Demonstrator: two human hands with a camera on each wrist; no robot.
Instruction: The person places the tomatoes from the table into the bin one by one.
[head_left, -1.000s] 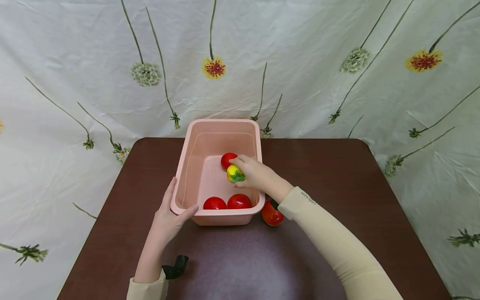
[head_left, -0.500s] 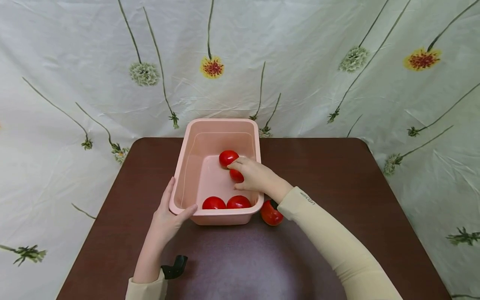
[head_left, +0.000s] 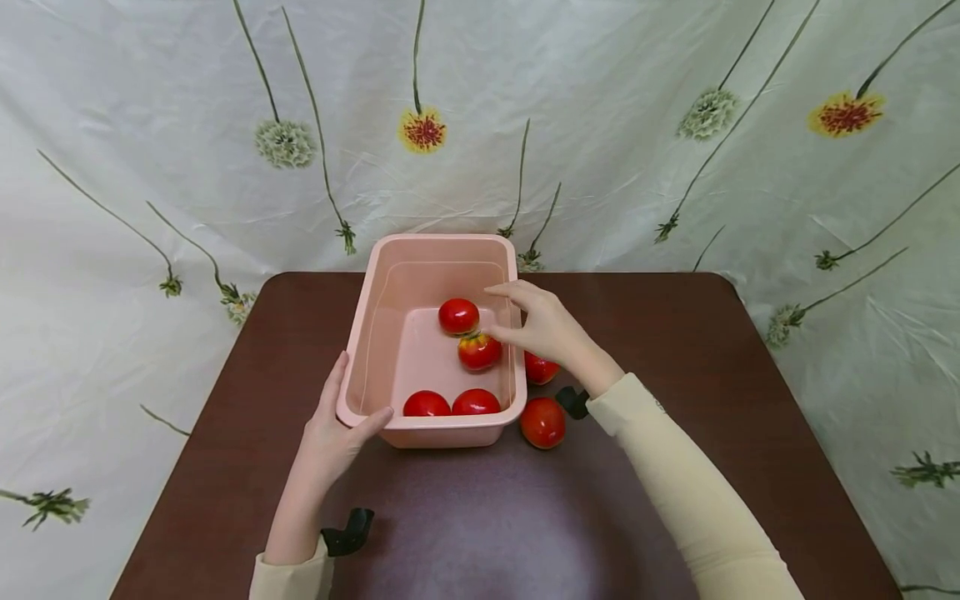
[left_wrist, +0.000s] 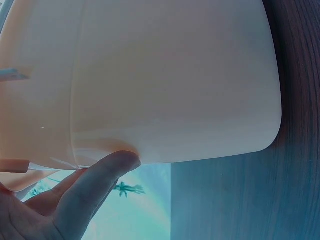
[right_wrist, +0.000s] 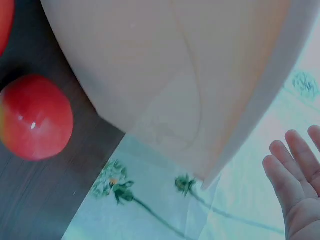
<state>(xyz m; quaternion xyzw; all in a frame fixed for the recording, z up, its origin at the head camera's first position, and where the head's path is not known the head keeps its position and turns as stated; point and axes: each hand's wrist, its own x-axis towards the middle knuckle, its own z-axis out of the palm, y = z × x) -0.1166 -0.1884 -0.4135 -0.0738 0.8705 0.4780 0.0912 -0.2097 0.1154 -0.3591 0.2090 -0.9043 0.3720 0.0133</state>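
Observation:
A pink bin [head_left: 431, 423] holds several red fruits, among them one with a yellow-green top [head_left: 480, 352] beside another red one [head_left: 458, 317]. My left hand [head_left: 330, 437] grips the bin's near left corner, thumb on the front rim; in the left wrist view the thumb of that hand [left_wrist: 85, 195] presses the bin wall [left_wrist: 175, 90]. Over the bin's right rim, my right hand [head_left: 543, 327] is empty, its fingers and thumb apart. The right wrist view shows the fingers of this hand [right_wrist: 300, 185] extended past the rim.
Two red fruits lie on the brown table [head_left: 637, 333] right of the bin: one [head_left: 543, 422] by its near corner, another [head_left: 540, 367] behind it, partly hidden by my right arm. A floral cloth [head_left: 600, 167] hangs behind the table.
My right hand has let go of the fruit with the yellow-green top, which lies in the bin, and has moved up and right to the rim. My left hand keeps its place.

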